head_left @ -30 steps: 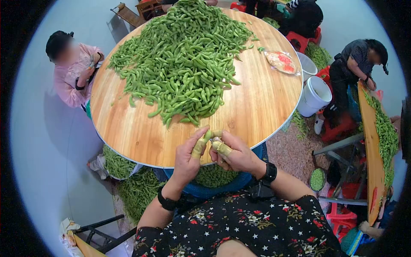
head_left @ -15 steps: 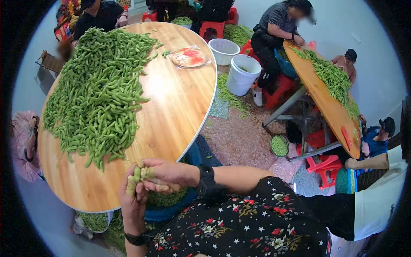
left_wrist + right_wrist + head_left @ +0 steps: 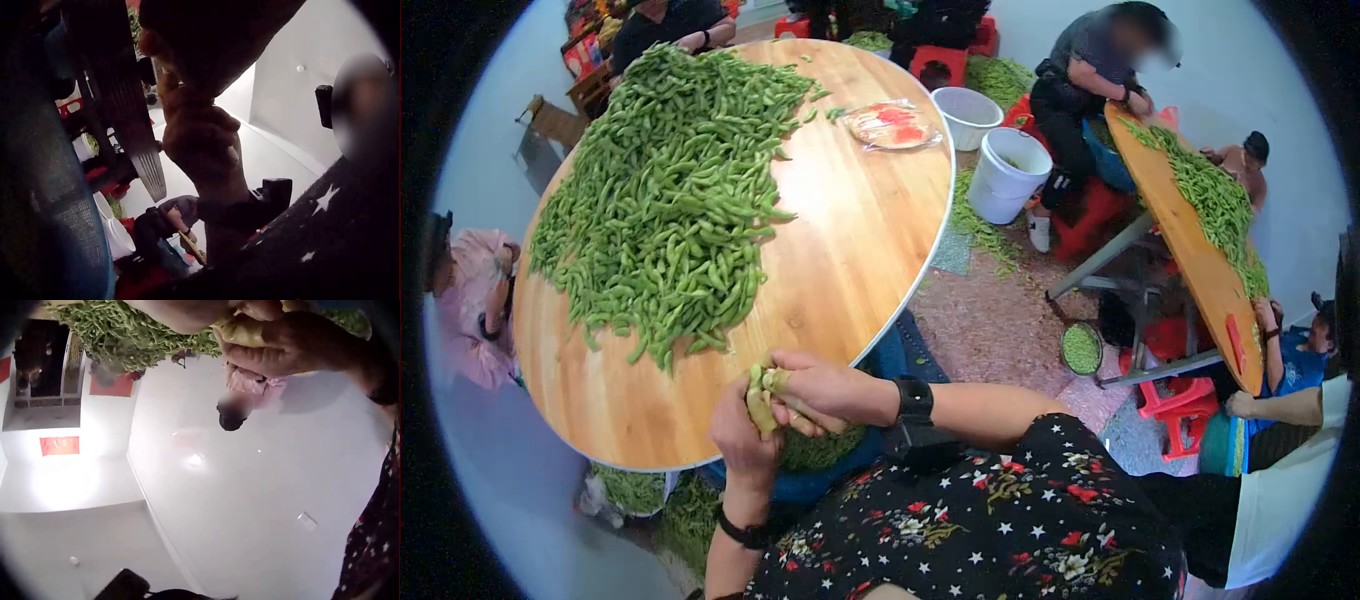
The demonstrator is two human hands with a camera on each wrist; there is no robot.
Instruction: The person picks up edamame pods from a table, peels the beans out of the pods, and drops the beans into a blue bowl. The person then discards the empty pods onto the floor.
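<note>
At the near edge of the round wooden table, the two hands meet above a blue basin. My left hand, with a yellowish cover on the thumb, pinches a green pod. My right hand touches the pod from the right, its covered thumb and fingers bent against it. A large heap of green pods lies on the table beyond the hands. Dark shadow covers the hands in the left wrist view; the right wrist view shows a yellow finger cover on the left hand.
A clear bag with red print lies at the table's far right. White buckets stand on the floor beside it. Shelled beans fill a round bowl. To the right is a second table with pods. Several people sit around.
The head view has swung to the right, so the table now appears further left than a second ago. Both hands stay together at the pod, with small shifts of the fingers.
</note>
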